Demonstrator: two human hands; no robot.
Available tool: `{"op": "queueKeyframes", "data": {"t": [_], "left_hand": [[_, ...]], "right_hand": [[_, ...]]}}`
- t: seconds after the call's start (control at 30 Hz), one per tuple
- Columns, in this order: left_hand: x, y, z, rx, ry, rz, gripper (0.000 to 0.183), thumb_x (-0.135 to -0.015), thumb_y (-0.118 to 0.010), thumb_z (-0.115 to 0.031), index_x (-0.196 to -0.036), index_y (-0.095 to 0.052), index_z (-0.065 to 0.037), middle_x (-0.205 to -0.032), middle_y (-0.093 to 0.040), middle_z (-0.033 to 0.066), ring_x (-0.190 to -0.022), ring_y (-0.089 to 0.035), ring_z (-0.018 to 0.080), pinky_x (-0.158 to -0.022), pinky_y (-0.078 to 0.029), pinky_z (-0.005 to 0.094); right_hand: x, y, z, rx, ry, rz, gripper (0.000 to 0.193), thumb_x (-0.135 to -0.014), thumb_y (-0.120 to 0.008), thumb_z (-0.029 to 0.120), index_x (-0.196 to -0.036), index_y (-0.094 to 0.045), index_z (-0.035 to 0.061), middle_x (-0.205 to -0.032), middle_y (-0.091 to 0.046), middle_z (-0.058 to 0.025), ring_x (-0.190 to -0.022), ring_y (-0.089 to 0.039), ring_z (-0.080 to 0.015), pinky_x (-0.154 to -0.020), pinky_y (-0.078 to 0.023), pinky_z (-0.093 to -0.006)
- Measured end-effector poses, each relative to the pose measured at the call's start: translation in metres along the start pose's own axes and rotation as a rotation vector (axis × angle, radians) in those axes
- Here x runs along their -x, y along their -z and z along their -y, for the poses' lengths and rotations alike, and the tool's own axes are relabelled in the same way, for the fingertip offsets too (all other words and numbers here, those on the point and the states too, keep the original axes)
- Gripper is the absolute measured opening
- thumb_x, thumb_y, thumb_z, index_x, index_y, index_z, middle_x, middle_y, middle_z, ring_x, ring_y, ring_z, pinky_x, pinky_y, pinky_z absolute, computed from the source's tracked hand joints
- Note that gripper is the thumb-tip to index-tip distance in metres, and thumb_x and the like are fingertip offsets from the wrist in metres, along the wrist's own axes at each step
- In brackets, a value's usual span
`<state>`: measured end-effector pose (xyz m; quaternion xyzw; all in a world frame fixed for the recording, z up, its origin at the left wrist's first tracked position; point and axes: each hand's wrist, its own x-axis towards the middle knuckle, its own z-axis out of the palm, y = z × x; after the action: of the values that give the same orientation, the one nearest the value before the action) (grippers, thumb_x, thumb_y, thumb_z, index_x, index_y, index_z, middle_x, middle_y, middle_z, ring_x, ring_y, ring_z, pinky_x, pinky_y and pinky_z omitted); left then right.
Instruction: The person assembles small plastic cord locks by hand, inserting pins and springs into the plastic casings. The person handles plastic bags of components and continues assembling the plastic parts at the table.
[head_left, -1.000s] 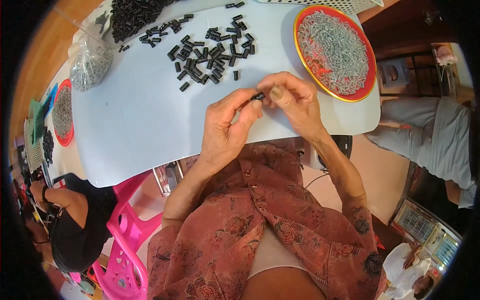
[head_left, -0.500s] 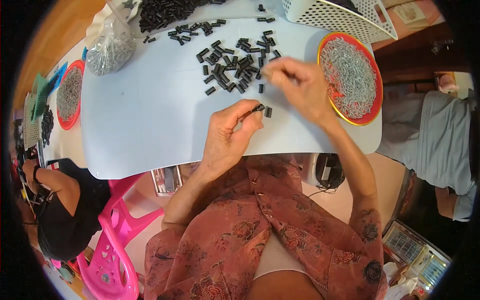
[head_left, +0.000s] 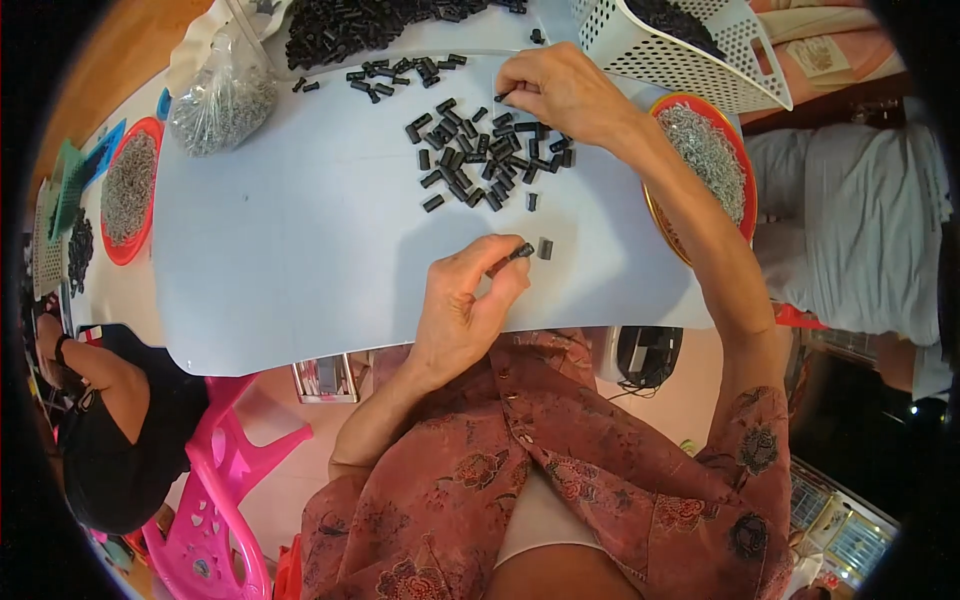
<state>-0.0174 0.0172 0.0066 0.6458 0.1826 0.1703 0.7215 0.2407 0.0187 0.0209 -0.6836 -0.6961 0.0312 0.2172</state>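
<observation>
My left hand (head_left: pixel 462 305) is closed over the near part of the table, pinching a small black plastic part (head_left: pixel 523 250) whose end juts out past thumb and forefinger. A short dark grey tube-shaped piece (head_left: pixel 545 248) lies just right of those fingertips. Beyond it spreads a loose group of short black plastic cylinders (head_left: pixel 452 160). At the far right edge of this group, my right hand (head_left: pixel 570 92) is closed, with a small black piece (head_left: pixel 502 97) at its fingertips. One black cylinder (head_left: pixel 532 202) lies apart on the near side of the group.
A red dish of small silvery metal parts (head_left: pixel 705 150) sits right, partly behind my right forearm. White perforated basket (head_left: pixel 640 60) stands far right. A large black heap (head_left: pixel 345 35) and a clear bag of metal parts (head_left: pixel 222 105) lie far left. Another person sits left by a pink chair (head_left: pixel 225 480).
My right hand has moved away from me to the far right of the black cylinders and now pinches a piece. My left hand keeps its hold; the whole view has shifted slightly.
</observation>
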Motion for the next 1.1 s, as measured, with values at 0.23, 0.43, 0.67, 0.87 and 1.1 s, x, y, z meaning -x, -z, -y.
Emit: {"op": "queueKeyframes", "data": {"t": [0.23, 0.43, 0.67, 0.87, 1.1], "left_hand": [[0.001, 0.001, 0.003, 0.027, -0.002, -0.018, 0.016, -0.091, -0.052, -0.005, -0.100, -0.059, 0.006, -0.084, -0.062, 0.0074, -0.076, -0.059, 0.0119, -0.071, -0.047, 0.0240], [-0.008, -0.007, 0.000, 0.147, -0.065, -0.088, 0.017, -0.092, -0.052, -0.009, -0.098, -0.060, 0.005, -0.078, -0.061, 0.0040, -0.074, -0.056, 0.0097, -0.070, -0.045, 0.0232], [-0.016, -0.018, -0.004, 0.074, -0.055, -0.032, 0.021, -0.094, -0.052, -0.013, -0.100, -0.060, 0.006, -0.079, -0.061, 0.0060, -0.076, -0.059, 0.0108, -0.072, -0.048, 0.0261], [-0.018, -0.024, 0.001, 0.099, -0.051, 0.004, 0.021, -0.094, -0.052, -0.011, -0.103, -0.058, 0.007, -0.082, -0.061, 0.0067, -0.076, -0.059, 0.0118, -0.073, -0.050, 0.0270], [-0.018, -0.027, 0.002, -0.015, -0.074, -0.002, 0.022, -0.095, -0.052, -0.013, -0.105, -0.060, 0.004, -0.081, -0.061, 0.0052, -0.076, -0.055, 0.0105, -0.071, -0.045, 0.0253]], "right_hand": [[0.021, 0.020, 0.046, -0.410, -0.278, -0.069, 0.013, -0.074, -0.065, 0.004, -0.086, -0.066, -0.0003, -0.070, -0.064, -0.0065, -0.064, -0.060, -0.0102, -0.063, -0.050, -0.0243], [0.078, 0.018, 0.076, -0.948, -0.431, -0.114, 0.016, -0.083, -0.063, 0.002, -0.097, -0.070, 0.0028, -0.080, -0.065, 0.0014, -0.074, -0.056, -0.0034, -0.065, -0.046, -0.0191], [0.112, 0.008, 0.083, -1.110, -0.371, -0.209, 0.017, -0.086, -0.061, 0.001, -0.101, -0.068, 0.0021, -0.088, -0.065, 0.0000, -0.080, -0.057, -0.0052, -0.073, -0.047, -0.0202], [0.124, -0.004, 0.084, -1.148, -0.378, -0.330, 0.015, -0.086, -0.062, 0.001, -0.100, -0.067, 0.0001, -0.087, -0.064, 0.0014, -0.075, -0.055, -0.0026, -0.069, -0.046, -0.0180], [0.130, -0.017, 0.081, -1.209, -0.346, -0.389, 0.015, -0.086, -0.064, 0.002, -0.100, -0.067, -0.0011, -0.090, -0.063, 0.0006, -0.076, -0.054, -0.0023, -0.067, -0.045, -0.0175]]}}
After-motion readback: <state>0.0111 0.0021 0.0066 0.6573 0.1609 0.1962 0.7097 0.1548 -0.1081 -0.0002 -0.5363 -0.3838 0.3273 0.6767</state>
